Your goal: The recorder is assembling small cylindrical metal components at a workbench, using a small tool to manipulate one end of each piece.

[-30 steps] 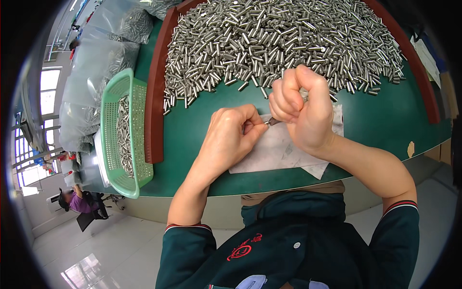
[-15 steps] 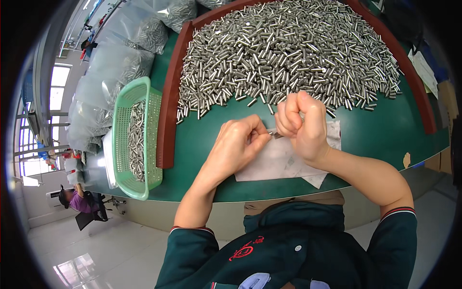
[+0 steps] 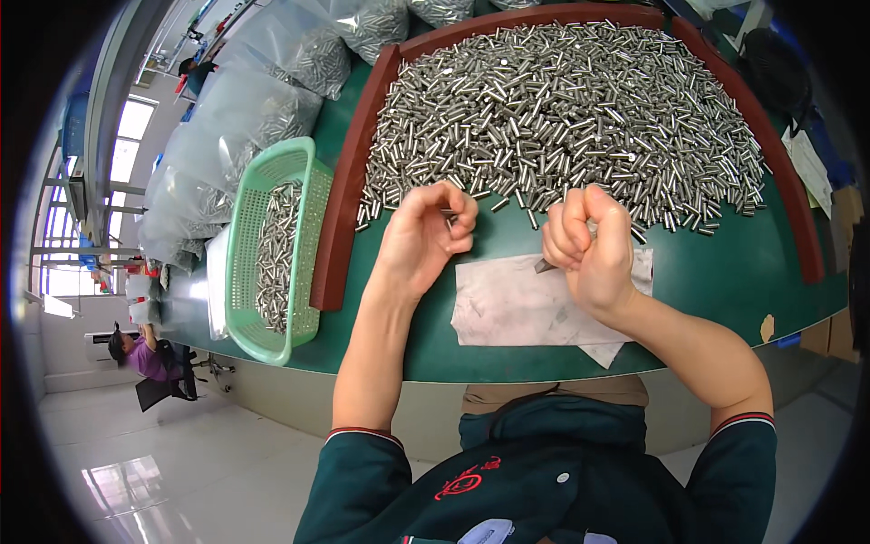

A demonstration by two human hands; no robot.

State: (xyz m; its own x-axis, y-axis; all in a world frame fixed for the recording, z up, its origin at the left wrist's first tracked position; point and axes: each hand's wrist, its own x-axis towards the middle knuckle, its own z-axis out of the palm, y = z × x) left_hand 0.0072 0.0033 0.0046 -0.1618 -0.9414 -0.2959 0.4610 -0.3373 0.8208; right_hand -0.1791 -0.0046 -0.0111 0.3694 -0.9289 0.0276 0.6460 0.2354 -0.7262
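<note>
A large heap of short shiny metal pins (image 3: 562, 118) covers the far part of the green table (image 3: 408, 358). My left hand (image 3: 421, 236) hangs near the heap's front left edge, palm turned up and fingers curled in. Something greyish shows inside the curl, too small to make out. My right hand (image 3: 594, 249) is a closed fist over the right part of a stained white cloth (image 3: 517, 304). A small dark grey flat-looking piece (image 3: 544, 266) sticks out below its fingers; the rest of it is hidden in the fist.
Dark red rails (image 3: 349, 190) border the heap. Left of them stands a light green plastic basket (image 3: 240, 263) partly filled with pins. Clear bags of pins (image 3: 272, 100) line the table's left and back. Farther left, a person in purple (image 3: 149, 358) sits.
My left hand has moved away from the right hand, up and to the left, turning palm up. The right fist has stayed over the cloth. The whole view has shifted slightly.
</note>
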